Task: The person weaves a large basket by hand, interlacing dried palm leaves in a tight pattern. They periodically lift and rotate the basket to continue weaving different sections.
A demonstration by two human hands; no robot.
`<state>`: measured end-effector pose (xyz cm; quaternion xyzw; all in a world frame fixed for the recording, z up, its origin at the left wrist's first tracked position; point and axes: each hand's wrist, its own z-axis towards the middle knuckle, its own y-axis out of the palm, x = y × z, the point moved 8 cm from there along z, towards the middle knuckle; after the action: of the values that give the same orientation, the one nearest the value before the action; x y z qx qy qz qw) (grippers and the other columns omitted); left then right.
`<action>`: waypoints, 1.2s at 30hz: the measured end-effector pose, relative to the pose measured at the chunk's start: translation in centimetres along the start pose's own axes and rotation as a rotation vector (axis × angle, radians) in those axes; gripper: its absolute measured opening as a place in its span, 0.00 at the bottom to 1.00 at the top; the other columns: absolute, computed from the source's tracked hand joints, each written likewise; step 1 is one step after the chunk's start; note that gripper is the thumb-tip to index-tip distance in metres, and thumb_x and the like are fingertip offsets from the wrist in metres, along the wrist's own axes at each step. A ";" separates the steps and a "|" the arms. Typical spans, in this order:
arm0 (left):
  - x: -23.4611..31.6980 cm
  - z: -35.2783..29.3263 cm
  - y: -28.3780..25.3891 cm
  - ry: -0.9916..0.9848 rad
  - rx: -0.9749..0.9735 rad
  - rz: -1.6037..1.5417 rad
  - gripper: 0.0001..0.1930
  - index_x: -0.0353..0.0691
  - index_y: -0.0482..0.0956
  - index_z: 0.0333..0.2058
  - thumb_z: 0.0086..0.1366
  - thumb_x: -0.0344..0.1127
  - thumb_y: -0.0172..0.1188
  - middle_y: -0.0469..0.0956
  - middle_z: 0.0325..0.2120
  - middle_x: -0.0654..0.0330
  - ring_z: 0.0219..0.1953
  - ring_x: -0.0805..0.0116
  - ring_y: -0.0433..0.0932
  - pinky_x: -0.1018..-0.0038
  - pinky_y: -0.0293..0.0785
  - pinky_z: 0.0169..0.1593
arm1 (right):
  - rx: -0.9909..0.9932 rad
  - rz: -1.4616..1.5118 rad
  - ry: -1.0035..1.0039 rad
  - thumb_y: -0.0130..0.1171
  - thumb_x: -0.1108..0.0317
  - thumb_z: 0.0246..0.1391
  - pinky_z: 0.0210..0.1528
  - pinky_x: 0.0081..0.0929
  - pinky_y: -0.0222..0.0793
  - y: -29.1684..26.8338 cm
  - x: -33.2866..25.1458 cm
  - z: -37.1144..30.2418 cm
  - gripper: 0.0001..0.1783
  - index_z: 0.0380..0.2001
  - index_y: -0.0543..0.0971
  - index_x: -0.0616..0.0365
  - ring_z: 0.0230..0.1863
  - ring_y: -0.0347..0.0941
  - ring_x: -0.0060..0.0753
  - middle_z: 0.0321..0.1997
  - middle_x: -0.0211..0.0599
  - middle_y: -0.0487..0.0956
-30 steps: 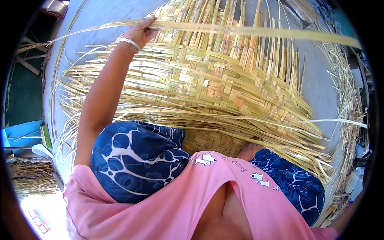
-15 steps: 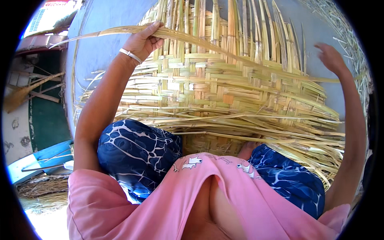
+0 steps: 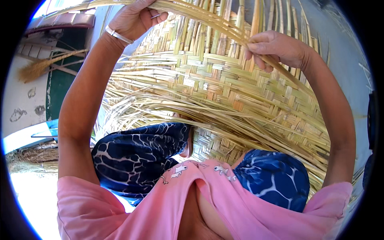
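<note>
Pinching pale strips (image 3: 204,17) in left hand (image 3: 132,21) and right hand (image 3: 282,49). Can't fully see left grip, probably cropped above

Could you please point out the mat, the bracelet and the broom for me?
Mat (image 3: 224,86), head view: on its woven middle.
Bracelet (image 3: 119,36), head view: on the band's outer face.
Broom (image 3: 34,71), head view: on its bristles.

A straw broom (image 3: 35,71) at left; a stained pale wall (image 3: 21,101); beside it, a dark green panel (image 3: 58,96)
</note>
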<state>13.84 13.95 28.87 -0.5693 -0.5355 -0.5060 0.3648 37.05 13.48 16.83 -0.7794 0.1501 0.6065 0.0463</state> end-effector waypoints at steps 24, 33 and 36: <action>-22.8 16.3 -17.4 -0.248 0.153 1.346 0.15 0.32 0.79 0.40 0.56 0.33 0.53 0.76 0.42 0.43 0.45 0.47 0.77 0.63 0.73 0.48 | 1.094 0.109 0.098 0.46 0.67 0.62 0.42 0.24 0.73 -5.9 4.1 9.3 0.16 0.47 0.69 0.69 0.39 0.75 0.29 0.38 0.40 0.76; -24.2 15.9 -20.1 -0.336 0.257 0.860 0.15 0.35 0.78 0.32 0.52 0.42 0.60 0.79 0.30 0.54 0.32 0.66 0.78 0.70 0.77 0.35 | 1.082 0.500 -0.077 0.41 0.71 0.62 0.47 0.32 0.73 -1.3 4.3 19.1 0.14 0.48 0.65 0.70 0.45 0.75 0.41 0.42 0.47 0.74; -24.0 13.7 -18.7 -0.366 0.257 0.460 0.16 0.39 0.75 0.34 0.51 0.43 0.66 0.75 0.24 0.63 0.28 0.71 0.73 0.72 0.75 0.29 | 1.030 0.592 -0.108 0.41 0.71 0.63 0.49 0.35 0.71 -1.2 4.9 21.3 0.14 0.48 0.64 0.69 0.47 0.74 0.43 0.43 0.47 0.73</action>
<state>0.15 24.31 0.24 -0.7062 -0.5092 -0.2277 0.4362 18.58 19.15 6.49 -0.5499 0.6332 0.4813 0.2551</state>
